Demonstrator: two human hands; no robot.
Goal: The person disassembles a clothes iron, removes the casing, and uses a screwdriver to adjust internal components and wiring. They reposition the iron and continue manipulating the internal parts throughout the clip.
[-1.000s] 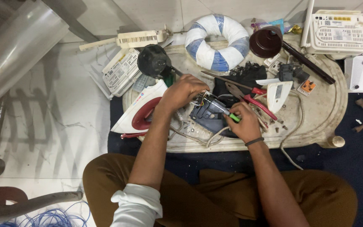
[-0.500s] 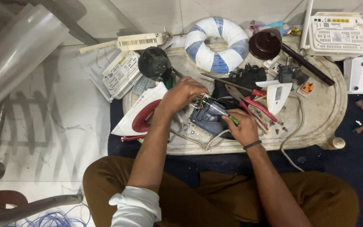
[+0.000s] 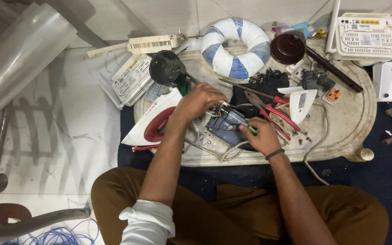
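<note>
Right hand (image 3: 263,136) was closed around a green-handled screwdriver (image 3: 240,121), shaft angled up-left, tip at the top end of a dark blue iron base (image 3: 227,128). Dark band on that wrist. Left hand (image 3: 198,100) was curled, fingers bent down onto the same end of the base, next to the screwdriver tip; what exactly it pinched, cannot tell, small metal parts there are too blurred. Iron base lay flat on a low oval white table (image 3: 345,136), centre-front, just ahead of the person's knees, with a grey cord (image 3: 214,152) looping under it toward the table's front edge.

Just left of the base, touching the left forearm area: white iron shell with red handle opening (image 3: 153,122), tilted on the table's left edge. Right of the base: red-handled pliers (image 3: 273,111), then a small white iron-shaped cover (image 3: 302,103). Behind the hands: black round fan motor housing (image 3: 168,69), blue-and-white striped ring (image 3: 237,47), dark brown bowl-like cap (image 3: 288,46), heap of black parts (image 3: 268,81). Off the table, left: white vented box (image 3: 130,80) on the marble floor. Top right: white router-like units (image 3: 368,34). Person sat in brown trousers, white sleeve rolled up on the left arm.
</note>
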